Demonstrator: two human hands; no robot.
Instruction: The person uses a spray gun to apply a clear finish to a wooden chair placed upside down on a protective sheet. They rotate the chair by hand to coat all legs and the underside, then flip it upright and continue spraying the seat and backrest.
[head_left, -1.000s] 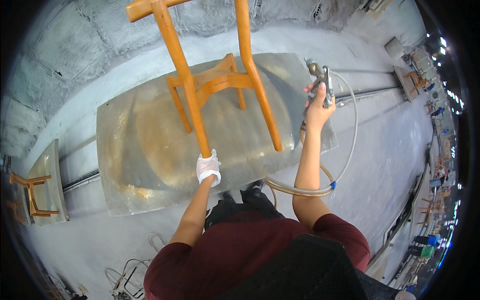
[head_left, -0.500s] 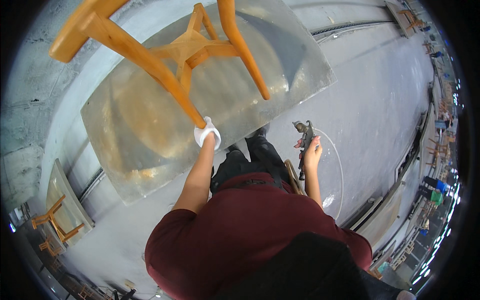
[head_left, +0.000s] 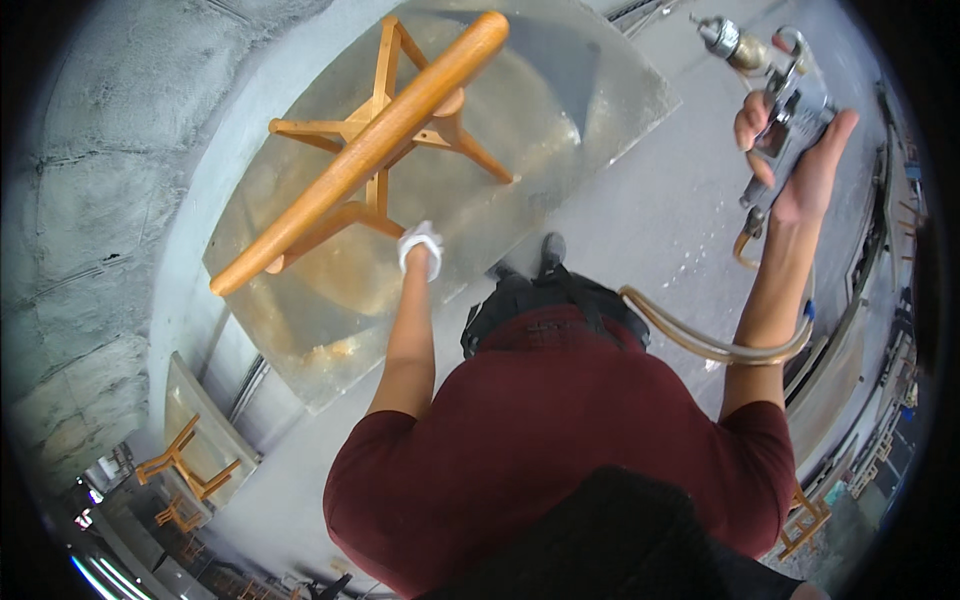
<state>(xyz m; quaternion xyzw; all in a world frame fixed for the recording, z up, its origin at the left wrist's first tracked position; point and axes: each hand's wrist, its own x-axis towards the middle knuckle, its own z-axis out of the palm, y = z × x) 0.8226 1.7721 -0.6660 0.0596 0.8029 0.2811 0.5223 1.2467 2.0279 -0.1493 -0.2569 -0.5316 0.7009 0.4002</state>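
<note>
Two hands work well apart — the right hand (head_left: 812, 172) wraps its grip around a metal spray gun (head_left: 798, 108), while the gloved left hand (head_left: 420, 247) has its grip closed about a leg end of the wooden chair frame (head_left: 352, 172). That frame is over the grey surface (head_left: 350, 283) — whether every foot touches, I cannot tell; a hose (head_left: 712, 347) loops by the right forearm.

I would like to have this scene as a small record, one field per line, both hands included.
Left hand: white-gloved, holding a leg of the wooden chair frame
Right hand: bare, holding a metal spray gun
Surface: grey panel beneath the chair frame; contact unclear
Hose: loops at the right forearm
Background: another chair frame, lower left
</note>
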